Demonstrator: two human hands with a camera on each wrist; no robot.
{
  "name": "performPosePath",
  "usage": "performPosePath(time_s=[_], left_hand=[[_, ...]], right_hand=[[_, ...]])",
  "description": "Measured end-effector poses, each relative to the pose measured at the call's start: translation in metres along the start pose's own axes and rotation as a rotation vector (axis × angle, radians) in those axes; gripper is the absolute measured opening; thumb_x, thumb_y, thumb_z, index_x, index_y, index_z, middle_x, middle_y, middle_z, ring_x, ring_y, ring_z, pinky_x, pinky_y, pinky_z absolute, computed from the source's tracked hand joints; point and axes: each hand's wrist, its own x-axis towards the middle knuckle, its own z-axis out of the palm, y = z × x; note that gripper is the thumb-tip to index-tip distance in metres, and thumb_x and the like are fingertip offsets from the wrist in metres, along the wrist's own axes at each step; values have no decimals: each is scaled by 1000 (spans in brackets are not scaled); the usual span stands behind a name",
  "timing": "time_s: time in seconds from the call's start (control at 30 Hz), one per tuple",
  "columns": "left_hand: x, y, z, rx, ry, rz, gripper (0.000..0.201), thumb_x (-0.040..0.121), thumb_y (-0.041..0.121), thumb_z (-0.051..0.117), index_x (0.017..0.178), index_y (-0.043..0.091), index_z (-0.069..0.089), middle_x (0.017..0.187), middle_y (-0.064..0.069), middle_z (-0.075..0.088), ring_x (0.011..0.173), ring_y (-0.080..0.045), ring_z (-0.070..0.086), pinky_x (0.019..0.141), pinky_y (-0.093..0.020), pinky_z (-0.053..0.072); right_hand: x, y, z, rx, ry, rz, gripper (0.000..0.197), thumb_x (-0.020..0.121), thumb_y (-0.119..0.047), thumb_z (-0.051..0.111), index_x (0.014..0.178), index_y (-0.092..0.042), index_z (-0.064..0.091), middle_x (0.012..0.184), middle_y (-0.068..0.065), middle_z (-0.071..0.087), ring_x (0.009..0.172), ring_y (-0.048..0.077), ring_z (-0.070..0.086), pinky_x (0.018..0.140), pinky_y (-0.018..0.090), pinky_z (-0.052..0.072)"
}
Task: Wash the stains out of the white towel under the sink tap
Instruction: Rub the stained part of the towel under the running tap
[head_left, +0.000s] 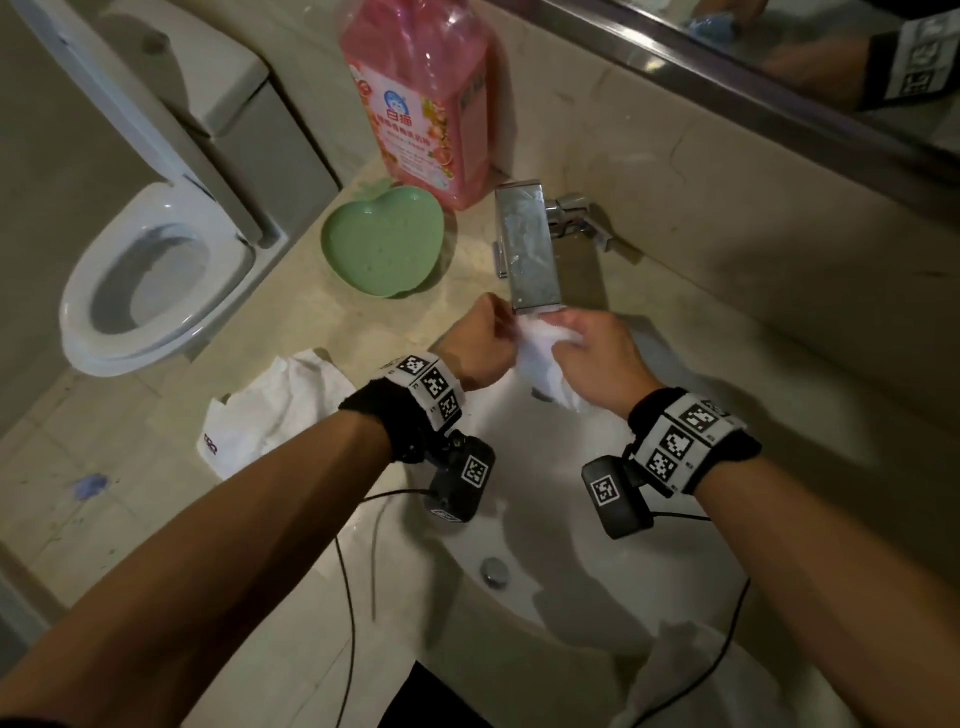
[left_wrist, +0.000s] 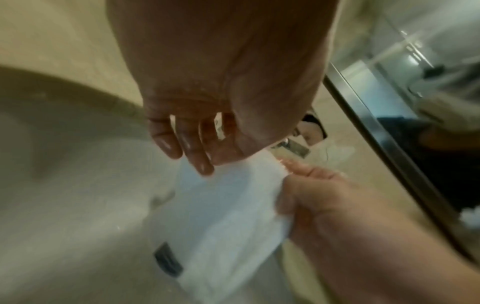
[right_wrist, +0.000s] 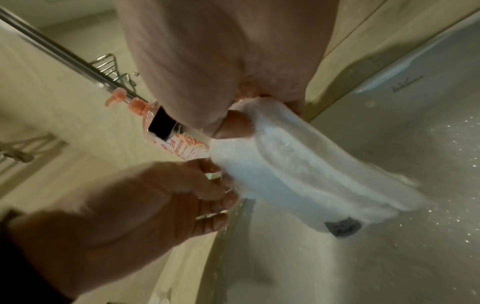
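**Towel held under the tap, both hands gripping**

Beige stone table (head_left: 322, 332) surrounds a white sink (head_left: 571, 525), with a toilet (head_left: 150, 270) off at 9 o'clock and a mirror (head_left: 779, 47) along the wall at 1 o'clock. Just below the spout of the steel tap (head_left: 530, 244), at 12 o'clock from the basin's drain plug (head_left: 494, 570), hangs the white towel (head_left: 540, 358), bunched at the top and trailing down into the bowl. Its dark label (right_wrist: 342, 226) shows near the lower edge in the right wrist view.

Left hand (head_left: 475, 343) has its fingers curled on the towel's left side, pinching the cloth. Right hand (head_left: 597, 358) grips the other side, thumb (right_wrist: 233, 127) pressed into the wet fabric. Both hands sit close together, with the towel between them.

Beside the tap at 10 o'clock stands a pink soap bottle (head_left: 421, 98); a green apple-shaped dish (head_left: 382, 241) lies in front of it. White crumpled paper (head_left: 270, 405) lies on the table at 9 o'clock from the basin. Droplets speckle the basin wall.
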Motion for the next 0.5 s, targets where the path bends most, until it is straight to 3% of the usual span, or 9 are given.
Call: performPosePath(time_s=[0.07, 0.13, 0.17, 0.27, 0.33, 0.4, 0.5], left_hand=[[6, -7, -2, 272, 77, 87, 45, 83, 9, 61, 123, 8, 42, 121, -17, 46, 104, -35, 54, 91, -40, 49], [12, -10, -5, 455, 65, 175, 56, 84, 20, 66, 135, 11, 44, 131, -17, 40, 115, -37, 46, 99, -43, 43], [15, -11, -7, 507, 31, 201, 55, 86, 26, 67, 136, 13, 48, 132, -16, 44, 118, -36, 47, 99, -42, 43], [16, -17, -19, 455, -16, 230, 35, 92, 30, 64, 120, 11, 60, 118, -11, 62, 105, -29, 57, 81, -27, 39], [14, -23, -25, 395, 3, 257, 28, 92, 28, 65, 111, 9, 59, 107, -10, 65, 90, -24, 56, 74, -25, 35], [10, -26, -29, 323, 17, 292, 25, 89, 25, 69, 105, 10, 57, 97, -8, 62, 83, -23, 52, 70, -26, 36], [6, -26, -35, 284, 17, 309, 34, 87, 27, 71, 114, 12, 57, 100, -3, 61, 88, -22, 56, 75, -26, 39]], right_hand=[[0, 2, -5, 6, -21, 16, 45, 86, 4, 48, 121, -12, 72, 111, -4, 69, 100, 6, 63, 79, 2, 43], [0, 4, -10, 12, -17, 34, 43, 89, 3, 46, 118, -14, 73, 98, -8, 70, 79, -7, 62, 63, -1, 40], [0, 4, -13, 23, -16, 42, 42, 89, 2, 45, 116, -15, 73, 91, -7, 70, 69, -8, 60, 60, 3, 43], [-1, 2, -20, 55, -49, 73, 38, 89, -3, 44, 110, -18, 72, 83, 3, 71, 67, 13, 62, 60, 24, 48], [-1, 1, -24, 25, -89, 71, 32, 83, -8, 48, 98, -27, 70, 73, -9, 71, 60, 5, 63, 53, 19, 46], [-2, -1, -26, -77, -132, 61, 29, 77, -14, 55, 97, -32, 68, 76, -13, 71, 64, 0, 65, 53, 18, 48], [3, 2, -25, -304, -188, 6, 39, 83, -12, 59, 120, -21, 67, 98, 1, 71, 79, 16, 63, 64, 23, 46]])
